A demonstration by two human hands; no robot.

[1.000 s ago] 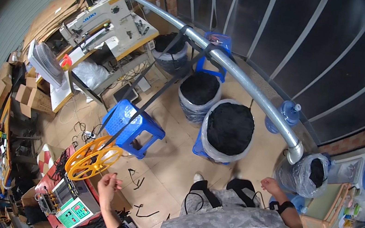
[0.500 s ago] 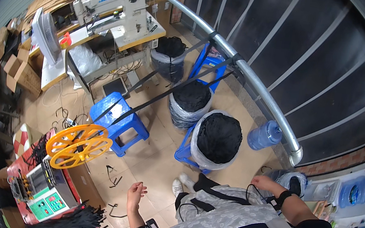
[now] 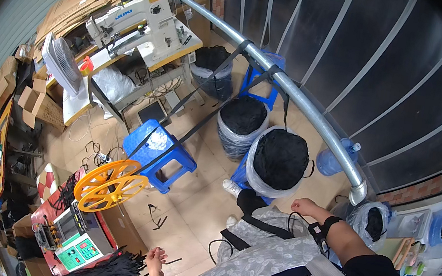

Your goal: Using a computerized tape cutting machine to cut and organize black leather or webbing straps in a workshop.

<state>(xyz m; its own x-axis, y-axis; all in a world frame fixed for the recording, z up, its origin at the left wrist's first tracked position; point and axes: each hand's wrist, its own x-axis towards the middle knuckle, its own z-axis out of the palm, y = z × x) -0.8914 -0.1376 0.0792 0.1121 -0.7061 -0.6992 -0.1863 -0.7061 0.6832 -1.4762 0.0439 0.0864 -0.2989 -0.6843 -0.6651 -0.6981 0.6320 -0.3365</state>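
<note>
Black strap offcuts (image 3: pixel 162 222) lying loose could snag a passing white shoe (image 3: pixel 231 187). Left hand (image 3: pixel 157 257) half-uncurled, seemingly empty; right hand (image 3: pixel 306 207) too foreshortened to tell.

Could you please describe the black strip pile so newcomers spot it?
At lower left, find the red table and its green-panelled machine. Below it lies the black strip pile; unlike the tangle above the machine, its strips lie roughly parallel.

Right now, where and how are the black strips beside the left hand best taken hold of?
Likely by the splayed right ends of the black strips, gathered by the left hand coming from the right: the loose pile stretches toward that hand, those ends nearest it.
</note>
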